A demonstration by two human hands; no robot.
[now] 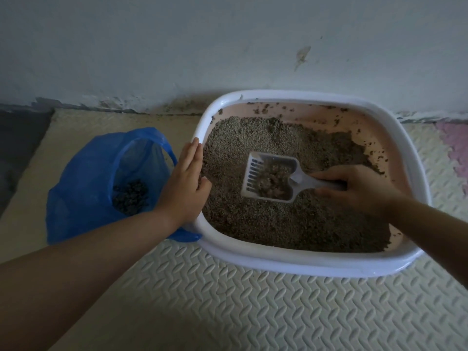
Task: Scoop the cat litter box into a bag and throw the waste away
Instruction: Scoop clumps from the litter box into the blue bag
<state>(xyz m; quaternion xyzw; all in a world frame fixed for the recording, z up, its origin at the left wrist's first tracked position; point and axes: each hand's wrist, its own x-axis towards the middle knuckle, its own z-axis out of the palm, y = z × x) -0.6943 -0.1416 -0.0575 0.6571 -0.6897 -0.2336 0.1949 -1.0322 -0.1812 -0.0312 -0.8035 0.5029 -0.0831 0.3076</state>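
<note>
litter box [304,264] sits on the foam floor mat [228,300], back edge close to the wall [177,46]. white rim, pink inner wall, grey-brown litter [278,224] covering most of the bottom, with smears and crumbs stuck on the far and right inner walls. right hand [359,191] has its fingers curled round the handle of the white slotted scoop [268,178]. the scoop head is over the middle of the box, low on the litter, slotted end pointing left, with a clump of litter in it. left hand [184,183] lies flat on the left rim, fingers straight and held together, thumb on the inner side over the litter. blue plastic bag [83,188] stands open on the mat just left of the box, touching its left wall under the left hand. dark clumps [130,197] lie at the bottom of the bag.
</note>
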